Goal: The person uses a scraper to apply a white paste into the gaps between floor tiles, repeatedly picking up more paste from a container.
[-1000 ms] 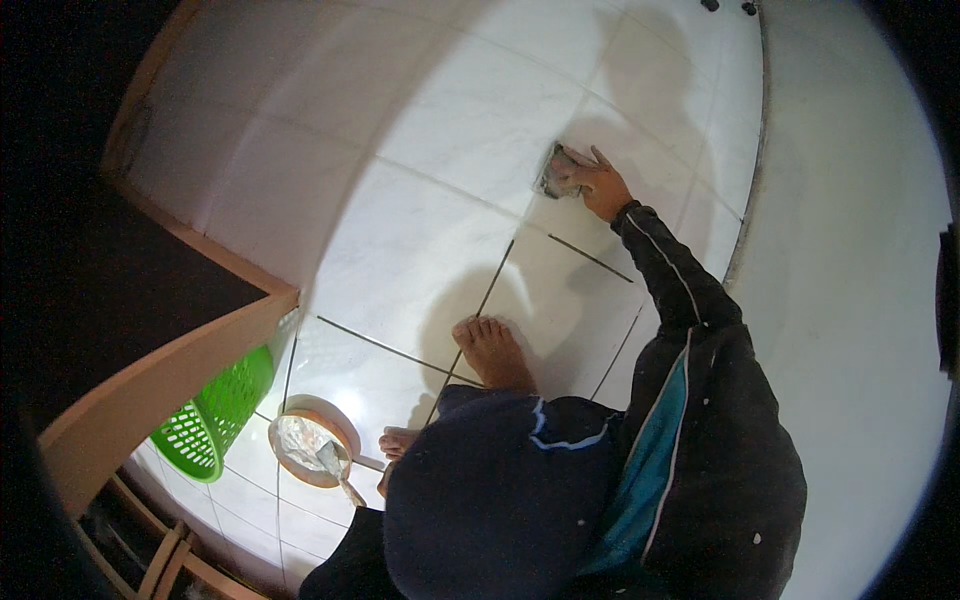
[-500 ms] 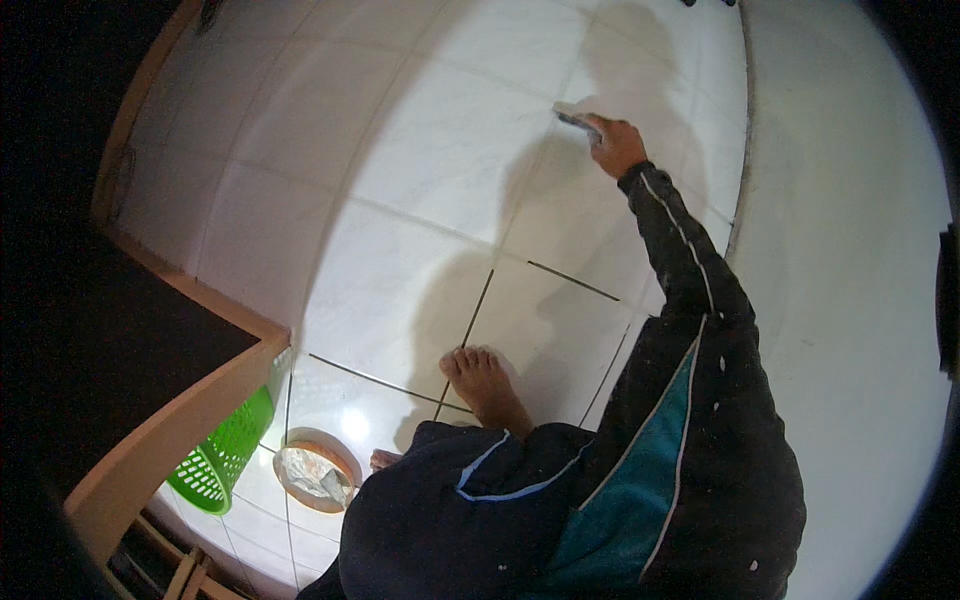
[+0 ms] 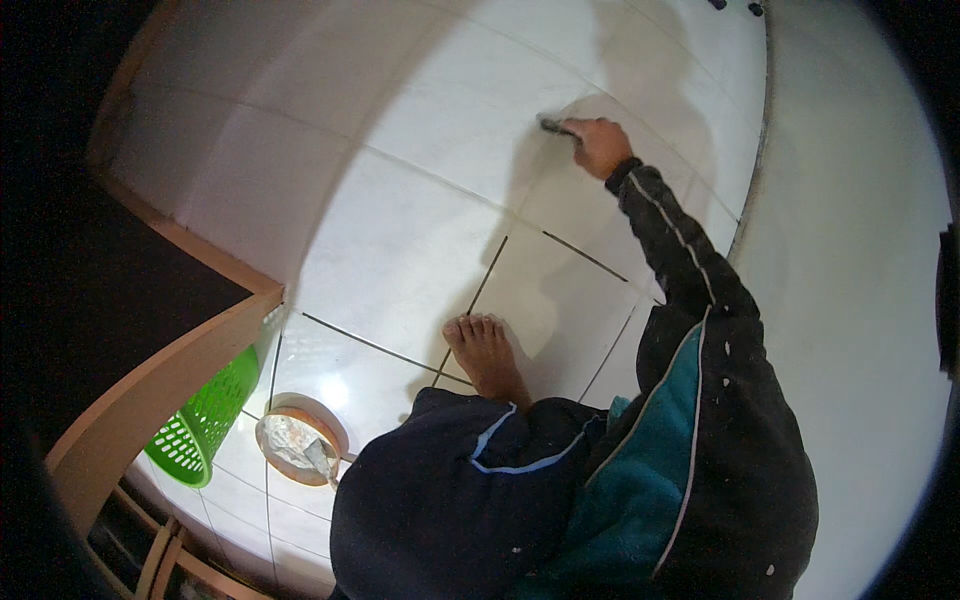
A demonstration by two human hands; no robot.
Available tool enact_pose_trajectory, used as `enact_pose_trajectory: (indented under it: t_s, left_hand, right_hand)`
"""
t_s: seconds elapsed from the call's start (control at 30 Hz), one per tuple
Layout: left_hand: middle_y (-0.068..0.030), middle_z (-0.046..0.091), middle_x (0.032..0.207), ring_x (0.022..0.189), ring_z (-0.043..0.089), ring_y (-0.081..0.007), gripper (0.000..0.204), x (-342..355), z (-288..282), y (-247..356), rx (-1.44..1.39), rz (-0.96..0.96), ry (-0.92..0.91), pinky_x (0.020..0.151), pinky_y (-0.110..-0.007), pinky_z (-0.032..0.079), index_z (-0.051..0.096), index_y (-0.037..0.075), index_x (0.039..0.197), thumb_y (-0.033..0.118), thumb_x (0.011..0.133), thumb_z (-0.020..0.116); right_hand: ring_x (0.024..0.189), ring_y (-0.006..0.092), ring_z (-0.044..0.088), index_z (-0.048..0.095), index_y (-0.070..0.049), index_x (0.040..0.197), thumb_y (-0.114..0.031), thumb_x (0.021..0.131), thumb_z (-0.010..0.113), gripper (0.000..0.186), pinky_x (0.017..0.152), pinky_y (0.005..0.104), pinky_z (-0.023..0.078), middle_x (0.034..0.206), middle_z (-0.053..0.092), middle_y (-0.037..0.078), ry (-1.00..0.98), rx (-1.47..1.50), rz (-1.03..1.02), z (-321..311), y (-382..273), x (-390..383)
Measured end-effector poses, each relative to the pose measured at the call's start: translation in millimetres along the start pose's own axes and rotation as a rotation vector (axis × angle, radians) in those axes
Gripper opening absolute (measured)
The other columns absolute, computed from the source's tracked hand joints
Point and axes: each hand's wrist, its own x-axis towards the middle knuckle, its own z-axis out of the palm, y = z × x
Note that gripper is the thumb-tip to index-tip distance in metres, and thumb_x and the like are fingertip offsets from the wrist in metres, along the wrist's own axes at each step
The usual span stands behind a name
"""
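My right hand reaches far forward over the tiled floor. Its fingers close round a small flat tool, pale and dark, blurred now, held at the floor surface; its exact kind does not show. Pale lines run between the tiles around it, while several joints near my bare foot look dark and open. At the lower left, a round bowl with an orange-brown rim holds white paste, and a flat-bladed tool rests in it. My left hand is out of sight.
Beside the bowl a green perforated plastic basket lies tilted next to a wooden frame. A pale wall runs along the right. Small dark objects stand at the far edge. My shadow falls across the tiles.
My right hand and the small flat tool have shifted slightly left on the floor. The view has moved a little, so the bowl and basket sit higher and further left.
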Motion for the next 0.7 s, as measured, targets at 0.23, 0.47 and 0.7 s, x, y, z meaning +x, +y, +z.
enact_pose_trajectory:
  t_s: [0.23,0.47,0.7]
  left_hand:
    - [-0.0021,0.042,0.085,0.078,0.047,-0.0152,0.008,-3,24,-4,0.168,0.028,0.076,0.072,-0.029,0.045,0.041,0.011,0.100,0.015,0.094,0.042]
    - [-0.0038,0.052,0.092,0.086,0.055,-0.0178,0.010,-3,14,-4,0.180,-0.004,0.094,0.076,-0.031,0.050,0.046,0.011,0.103,0.017,0.095,0.045]
    - [-0.0038,0.053,0.096,0.087,0.056,-0.0173,0.012,1,-23,1,0.251,0.045,-0.042,0.075,-0.031,0.050,0.046,0.010,0.106,0.017,0.095,0.044]
  right_hand:
    - [0.072,0.0334,0.065,0.064,-0.020,0.117,-0.006,0.076,0.055,0.044,0.067,0.0451,0.052,0.085,0.069,0.013,-0.051,0.089,0.003,28,-68,-70]
    - [0.083,0.0290,0.067,0.065,-0.013,0.113,-0.002,0.077,0.052,0.040,0.075,0.0427,0.053,0.098,0.070,0.011,-0.280,0.221,-0.025,12,-98,-109]
    - [0.079,0.0346,0.066,0.063,-0.007,0.110,-0.007,0.076,0.055,0.035,0.074,0.0438,0.053,0.095,0.068,0.016,-0.107,0.520,0.156,15,-103,-136]
